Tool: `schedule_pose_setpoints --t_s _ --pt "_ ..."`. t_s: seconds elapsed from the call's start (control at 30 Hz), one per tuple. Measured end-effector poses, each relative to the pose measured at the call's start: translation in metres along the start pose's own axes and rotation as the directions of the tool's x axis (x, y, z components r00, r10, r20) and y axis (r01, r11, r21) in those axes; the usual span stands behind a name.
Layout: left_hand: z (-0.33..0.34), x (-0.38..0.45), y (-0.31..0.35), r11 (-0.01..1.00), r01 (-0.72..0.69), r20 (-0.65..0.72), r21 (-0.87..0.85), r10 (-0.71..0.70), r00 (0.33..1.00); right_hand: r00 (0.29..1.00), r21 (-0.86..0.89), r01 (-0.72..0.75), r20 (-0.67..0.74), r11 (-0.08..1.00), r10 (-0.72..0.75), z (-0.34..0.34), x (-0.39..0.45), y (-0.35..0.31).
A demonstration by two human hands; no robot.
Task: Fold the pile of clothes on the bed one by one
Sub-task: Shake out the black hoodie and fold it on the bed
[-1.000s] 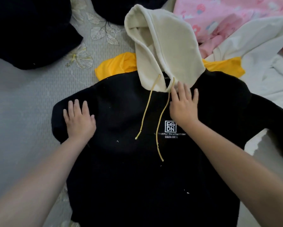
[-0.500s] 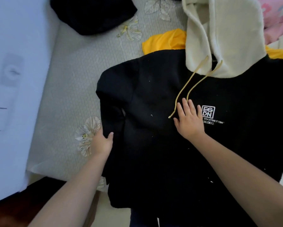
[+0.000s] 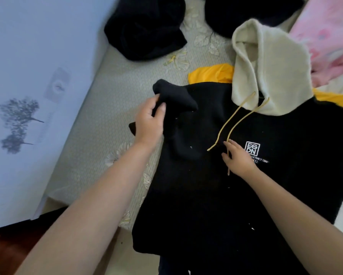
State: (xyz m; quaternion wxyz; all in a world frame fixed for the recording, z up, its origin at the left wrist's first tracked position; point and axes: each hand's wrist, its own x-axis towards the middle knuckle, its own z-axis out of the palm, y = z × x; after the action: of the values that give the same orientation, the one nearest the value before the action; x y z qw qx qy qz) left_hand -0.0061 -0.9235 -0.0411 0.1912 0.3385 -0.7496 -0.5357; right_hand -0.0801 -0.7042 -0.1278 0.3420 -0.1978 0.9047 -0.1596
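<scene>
While the bed is covered by a grey sheet printed with pale leaves, most of it beneath and beyond the fingers is taken up by a black hoodie laid flat, front up. A cream hood is spread above the right fingertips, and two yellow drawstrings are seen running from it down toward them. A yellow garment is partly hidden under the hoodie's shoulders, beyond the left fingers. A dark heap of clothes is seen farther off, above the left fingers, and pink fabric lies well to the right of the hood. The hoodie's sleeve is raised off the bed and gripped by the left hand, with thumb and fingers curled round the cloth. The right hand is laid on the chest of the hoodie with straight, relaxed fingers, nothing being held; one drawstring is touched by it, and a white printed logo sits just beside the fingertips.
</scene>
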Motion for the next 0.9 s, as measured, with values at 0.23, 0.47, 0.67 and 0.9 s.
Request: schedule_pose_setpoints --t_s 0.23,0.47,0.67,0.9 --pt "0.111 -0.031 0.058 0.746 0.632 0.871 -0.209 -0.152 0.468 0.847 0.655 -0.212 -0.247 0.725 0.471 -0.050 -0.053 0.092" --pt "0.128 -0.057 -0.012 0.912 -0.009 0.539 0.410 -0.235 0.809 0.825 0.720 -0.306 -0.125 0.622 0.551 -0.020 -0.082 0.115" --pt "0.096 -0.030 -0.055 0.469 -0.403 0.523 0.786 -0.155 0.838 0.847 0.248 -0.418 -0.240 0.874 0.474 0.007 -0.073 0.088" --pt "0.103 -0.013 -0.067 0.137 -0.628 0.640 0.766 -0.252 0.726 0.883 0.418 -0.278 -0.243 0.865 0.402 -0.046 -0.097 0.130"
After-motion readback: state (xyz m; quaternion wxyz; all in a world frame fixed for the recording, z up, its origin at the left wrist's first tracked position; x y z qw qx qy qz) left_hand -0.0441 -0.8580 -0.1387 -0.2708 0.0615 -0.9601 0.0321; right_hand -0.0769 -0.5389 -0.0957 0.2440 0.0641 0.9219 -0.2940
